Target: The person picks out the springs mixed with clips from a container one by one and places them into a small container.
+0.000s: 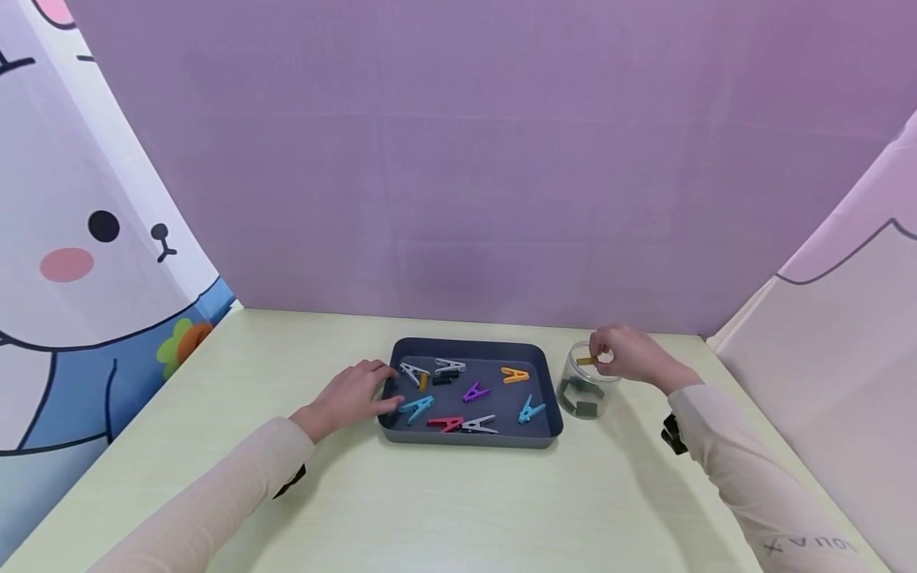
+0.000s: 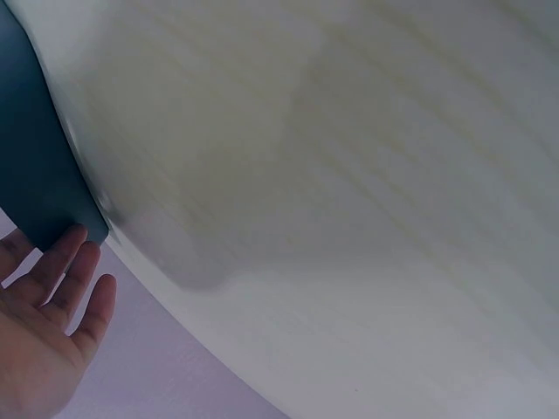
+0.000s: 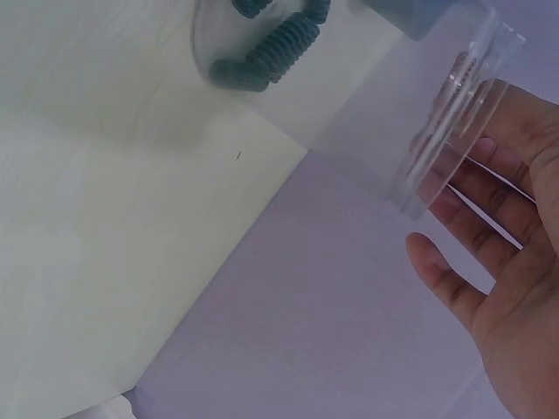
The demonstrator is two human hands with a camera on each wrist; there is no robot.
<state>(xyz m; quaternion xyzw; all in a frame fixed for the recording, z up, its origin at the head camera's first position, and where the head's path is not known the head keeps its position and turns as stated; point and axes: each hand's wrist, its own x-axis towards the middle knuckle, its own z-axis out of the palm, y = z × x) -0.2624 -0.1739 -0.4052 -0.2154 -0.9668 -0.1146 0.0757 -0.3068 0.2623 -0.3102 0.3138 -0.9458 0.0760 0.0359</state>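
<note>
My right hand (image 1: 630,352) is over the mouth of a clear jar (image 1: 569,374), pinching a small mustard-yellow piece (image 1: 586,361) between thumb and fingers. In the right wrist view its fingers (image 3: 485,231) show behind and beside the jar rim, and the pinched piece is hidden. Dark green ribbed pieces (image 3: 284,48) lie inside the jar. My left hand (image 1: 353,395) rests at the left rim of a dark grey tray (image 1: 469,438), fingers spread and loosely extended. The left wrist view shows its fingertips against the tray's outer wall (image 2: 52,166).
Inside the tray lie spring clips: orange (image 1: 515,375), purple (image 1: 476,391), red (image 1: 446,422), two blue and several grey-white ones. Dark green coiled pieces (image 1: 444,378) and another mustard-yellow piece (image 1: 423,382) are among them. A purple cloth wall (image 1: 458,199) stands behind the table.
</note>
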